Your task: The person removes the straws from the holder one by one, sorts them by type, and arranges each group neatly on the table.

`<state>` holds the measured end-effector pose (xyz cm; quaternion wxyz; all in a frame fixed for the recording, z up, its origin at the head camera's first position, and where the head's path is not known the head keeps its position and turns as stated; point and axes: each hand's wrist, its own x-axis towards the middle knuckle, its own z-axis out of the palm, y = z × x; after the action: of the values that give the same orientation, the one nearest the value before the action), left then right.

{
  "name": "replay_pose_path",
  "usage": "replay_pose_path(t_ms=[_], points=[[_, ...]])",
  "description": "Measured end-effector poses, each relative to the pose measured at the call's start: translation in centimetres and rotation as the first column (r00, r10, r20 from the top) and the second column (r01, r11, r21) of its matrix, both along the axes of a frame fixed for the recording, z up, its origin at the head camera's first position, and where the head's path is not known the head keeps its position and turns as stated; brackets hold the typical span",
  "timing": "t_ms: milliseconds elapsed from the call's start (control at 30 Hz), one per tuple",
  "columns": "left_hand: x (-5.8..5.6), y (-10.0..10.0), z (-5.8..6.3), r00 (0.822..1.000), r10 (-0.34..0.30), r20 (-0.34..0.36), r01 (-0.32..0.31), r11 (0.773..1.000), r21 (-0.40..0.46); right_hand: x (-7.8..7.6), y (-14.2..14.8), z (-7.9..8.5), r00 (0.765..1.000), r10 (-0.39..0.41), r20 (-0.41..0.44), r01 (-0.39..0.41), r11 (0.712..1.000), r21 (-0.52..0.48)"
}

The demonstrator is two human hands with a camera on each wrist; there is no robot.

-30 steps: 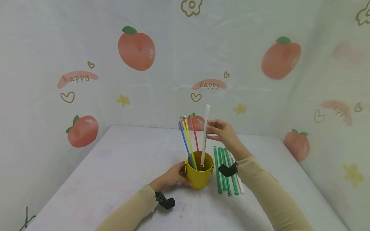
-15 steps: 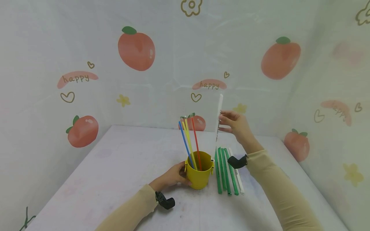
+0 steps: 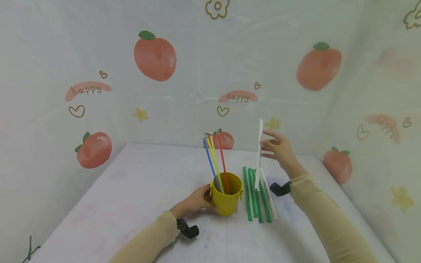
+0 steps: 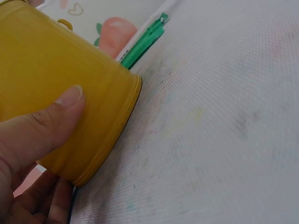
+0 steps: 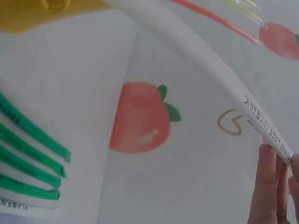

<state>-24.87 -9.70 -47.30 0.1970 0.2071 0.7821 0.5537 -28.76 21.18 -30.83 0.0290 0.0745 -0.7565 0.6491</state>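
Observation:
My left hand (image 3: pixel 197 200) holds the small yellow bucket (image 3: pixel 227 204) by its left side; in the left wrist view the thumb lies along the bucket wall (image 4: pixel 93 126), near its base. Blue (image 3: pixel 211 160), yellow (image 3: pixel 215 166) and red (image 3: pixel 222 155) straws lean inside the bucket. Right of it, my right hand (image 3: pixel 279 149) pinches a white paper-wrapped straw (image 3: pixel 258 166) nearly upright. The lower end of that straw overlaps the green-wrapped straws (image 3: pixel 247 201) in the head view. The right wrist view shows the fingertips on the printed part of the white wrapper (image 5: pixel 210 63).
Several green-wrapped straws (image 5: pixel 35 128) lie side by side on the white table (image 3: pixel 158 182), with another white-wrapped straw (image 3: pixel 272 206) at their right. Behind the table hangs a white curtain (image 3: pixel 190 54) printed with red fruit.
My right hand has carried the white-wrapped straw from over the bucket to the right, rising and then sinking, to above the green-wrapped straws. The left hand and bucket have stayed put.

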Motion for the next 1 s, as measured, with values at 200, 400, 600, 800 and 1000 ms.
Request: replay_pose_path(t_ms=[200,400,600,800,1000], points=[[0.1,0.1,0.1,1.000,0.001,-0.002,-0.001,1.000,0.008,0.1,1.8,-1.3,0.999,-0.016,0.032,0.015,1.000,0.027],[0.3,0.1,0.4,0.999,0.011,0.031,-0.012,1.000,0.025,0.3,3.3,-2.6,0.998,-0.028,0.052,0.023,0.996,0.087],[0.3,0.1,0.5,1.000,0.007,0.026,-0.008,1.000,0.022,0.3,4.4,-4.2,0.994,-0.065,0.089,0.052,0.988,0.148],[0.3,0.1,0.5,1.000,0.011,0.021,-0.011,1.000,0.016,0.2,5.2,-6.1,0.987,-0.099,0.124,0.074,0.979,0.189],[0.2,0.1,0.5,1.000,0.012,0.028,-0.012,1.000,0.017,0.0,5.7,-7.8,0.977,-0.116,0.179,0.076,0.973,0.220]])
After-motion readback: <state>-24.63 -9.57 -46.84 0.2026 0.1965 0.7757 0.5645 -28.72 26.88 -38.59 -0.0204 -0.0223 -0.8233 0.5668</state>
